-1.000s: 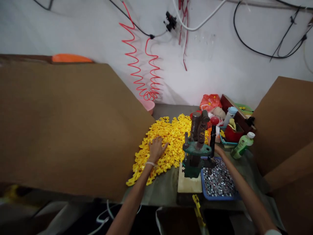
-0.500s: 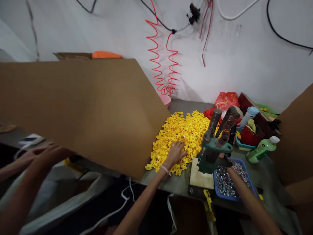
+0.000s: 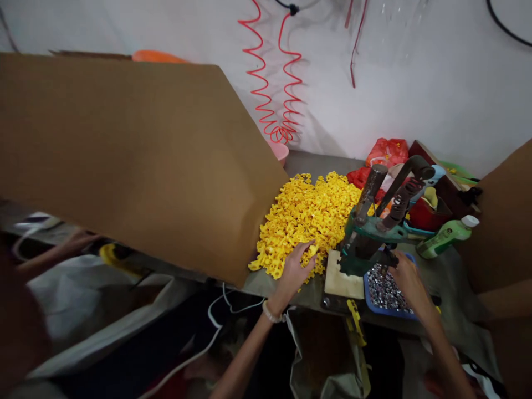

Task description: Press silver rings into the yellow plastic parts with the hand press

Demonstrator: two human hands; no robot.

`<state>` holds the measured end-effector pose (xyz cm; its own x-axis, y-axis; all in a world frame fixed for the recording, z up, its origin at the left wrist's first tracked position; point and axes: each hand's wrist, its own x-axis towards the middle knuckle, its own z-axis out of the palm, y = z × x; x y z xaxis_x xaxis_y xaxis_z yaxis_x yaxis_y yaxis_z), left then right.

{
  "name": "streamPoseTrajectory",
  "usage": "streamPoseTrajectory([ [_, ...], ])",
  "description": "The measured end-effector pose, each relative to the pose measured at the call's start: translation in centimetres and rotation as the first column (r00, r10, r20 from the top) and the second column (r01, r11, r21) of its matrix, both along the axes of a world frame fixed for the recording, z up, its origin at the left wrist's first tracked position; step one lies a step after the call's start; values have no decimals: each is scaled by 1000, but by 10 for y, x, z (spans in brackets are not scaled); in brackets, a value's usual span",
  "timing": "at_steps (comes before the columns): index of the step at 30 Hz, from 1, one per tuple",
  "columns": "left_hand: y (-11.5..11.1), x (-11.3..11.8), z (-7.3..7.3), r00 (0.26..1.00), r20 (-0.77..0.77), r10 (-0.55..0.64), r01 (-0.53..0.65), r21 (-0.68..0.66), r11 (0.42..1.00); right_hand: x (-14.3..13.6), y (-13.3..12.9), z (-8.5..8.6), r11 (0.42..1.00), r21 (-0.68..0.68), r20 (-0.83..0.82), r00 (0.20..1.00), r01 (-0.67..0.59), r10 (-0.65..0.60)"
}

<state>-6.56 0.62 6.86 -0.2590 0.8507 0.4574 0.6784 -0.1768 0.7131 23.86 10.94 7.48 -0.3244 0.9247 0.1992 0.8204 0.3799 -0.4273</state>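
Observation:
At the near edge of a heap of small yellow plastic pieces (image 3: 307, 213) is my left hand (image 3: 294, 271), its thumb and fingers closed around one yellow piece (image 3: 311, 250). My right hand (image 3: 407, 277) is above a blue tray (image 3: 369, 299) of small shiny metal parts (image 3: 386, 291). Its fingers are curled together beside the lower part of a green hand press (image 3: 357, 244); the press partly covers the fingertips, so what they pinch is hidden. A pale block (image 3: 343, 280) lies under the press.
A large cardboard sheet (image 3: 137, 160) leans on the left; another cardboard panel (image 3: 502, 233) stands at right. A green bottle (image 3: 449, 237), red bags (image 3: 386, 152) and a pink bowl (image 3: 279, 152) are on the table. Another person's hand (image 3: 78, 241) shows beyond the left cardboard.
My left hand has drawn back toward me from the heap and closed on a yellow piece. My right hand has come up from behind the press. The view has tilted down.

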Motion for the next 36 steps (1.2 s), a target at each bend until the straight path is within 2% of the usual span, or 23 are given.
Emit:
streamPoseTrajectory([
  [3, -11, 28, -1, 989, 129, -68, 79, -82, 993, 19, -21, -26, 994, -109, 156, 988, 24, -6],
  [7, -20, 58, -20, 977, 159, -143, 164, -128, 978, 24, -28, -44, 990, -140, 39, 999, 6, 0],
  [12, -20, 73, -42, 976, 216, -24, 78, -247, 966, 23, -20, -37, 990, -141, -155, 988, -11, -11],
  [16, -17, 74, -53, 987, 117, -109, 128, -164, 978, 17, -32, -21, 982, -134, -331, 928, 135, -173],
  [18, -16, 74, -55, 986, 40, -165, 168, -113, 979, 5, -43, -13, 962, -217, -426, 871, 164, -245],
  [21, -15, 77, -55, 978, -35, -206, 202, -96, 975, -23, -59, -6, 894, -448, -549, 788, 3, -278],
  [23, -14, 79, -54, 974, -60, -219, 212, -105, 972, -44, -64, -3, 837, -534, -597, 755, -122, -271],
  [27, -13, 83, -50, 972, -90, -218, 207, -115, 972, -73, -62, -2, 808, -543, -602, 777, -229, -184],
  [30, -12, 82, -43, 970, -94, -226, 209, -165, 964, -82, -57, -3, 779, -541, -603, 792, -318, -96],
  [32, -11, 81, -37, 966, -94, -241, 220, -194, 956, -83, -55, -7, 759, -560, -601, 794, -332, -97],
  [36, -9, 81, -30, 965, -85, -248, 226, -206, 952, -80, -51, -13, 704, -655, -575, 785, -273, -230],
])
